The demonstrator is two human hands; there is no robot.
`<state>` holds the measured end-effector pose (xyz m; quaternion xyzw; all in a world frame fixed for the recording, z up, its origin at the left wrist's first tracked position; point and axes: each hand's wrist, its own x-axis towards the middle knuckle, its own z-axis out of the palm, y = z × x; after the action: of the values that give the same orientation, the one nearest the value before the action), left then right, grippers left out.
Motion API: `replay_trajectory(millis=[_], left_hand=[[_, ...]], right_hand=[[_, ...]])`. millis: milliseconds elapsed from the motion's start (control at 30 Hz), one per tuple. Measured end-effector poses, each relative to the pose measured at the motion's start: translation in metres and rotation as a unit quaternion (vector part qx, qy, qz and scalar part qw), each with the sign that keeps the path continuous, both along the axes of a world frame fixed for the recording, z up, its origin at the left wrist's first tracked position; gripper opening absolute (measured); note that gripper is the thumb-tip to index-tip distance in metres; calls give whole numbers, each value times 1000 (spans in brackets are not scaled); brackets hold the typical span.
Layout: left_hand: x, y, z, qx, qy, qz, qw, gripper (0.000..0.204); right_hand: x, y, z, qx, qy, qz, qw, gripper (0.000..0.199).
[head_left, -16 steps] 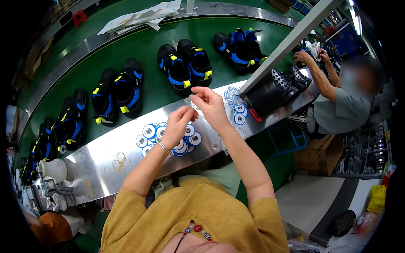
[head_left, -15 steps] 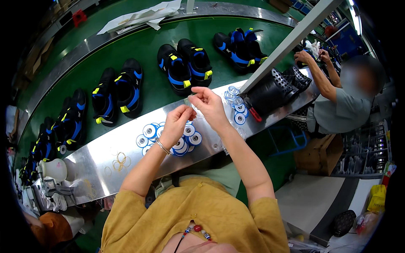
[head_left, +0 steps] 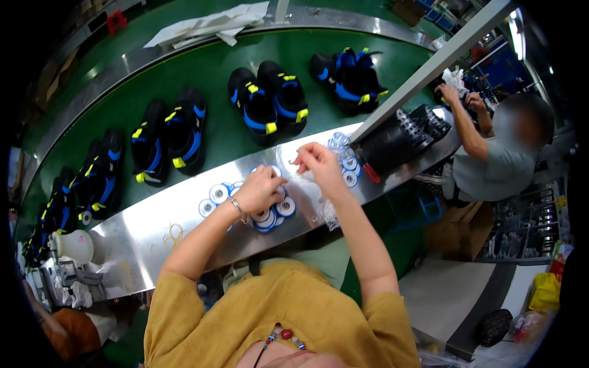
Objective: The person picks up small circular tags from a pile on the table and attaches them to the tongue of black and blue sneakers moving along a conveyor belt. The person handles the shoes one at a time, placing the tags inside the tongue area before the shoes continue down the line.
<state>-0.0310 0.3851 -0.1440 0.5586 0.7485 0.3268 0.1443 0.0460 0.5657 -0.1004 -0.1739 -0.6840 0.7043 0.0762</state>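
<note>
Over a pile of round blue-and-white tags (head_left: 286, 207) on the metal ledge, my left hand (head_left: 259, 189) bends its fingers down, closed. Whatever those fingers hold, if anything, I cannot make out. To its right and a little higher, my right hand (head_left: 320, 167) hangs above the ledge with thumb and fingertips pinched together. Something tiny may be between them, too small to name. A pair of black, blue and yellow shoes (head_left: 262, 104) stands on the green conveyor beyond my hands.
More shoes (head_left: 169, 135) line the conveyor. Yellowish elastic bands (head_left: 174, 234) lie on the metal ledge (head_left: 132, 230). Clear-and-blue discs (head_left: 350, 178), a red-handled tool (head_left: 371, 173) and black boots (head_left: 396, 144) sit to the right. A slanted post (head_left: 423, 76) rises near a co-worker (head_left: 497, 165).
My hands, close together before, have drawn apart. The left one has moved down onto the tag pile; the right one has shifted slightly right and down.
</note>
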Motion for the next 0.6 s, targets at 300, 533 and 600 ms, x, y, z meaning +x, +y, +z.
replay_trajectory(millis=[300,533,600], left_hand=[[-17,24,-8,-74,-78,-32,994,27],[-22,20,10,47,-361,152,919,17],[-26,19,26,93,-438,225,865,16]], right_hand=[[2,7,1,20,-27,-7,999,11],[4,3,13,51,-60,-14,997,10],[1,-2,13,77,-40,-18,996,11]])
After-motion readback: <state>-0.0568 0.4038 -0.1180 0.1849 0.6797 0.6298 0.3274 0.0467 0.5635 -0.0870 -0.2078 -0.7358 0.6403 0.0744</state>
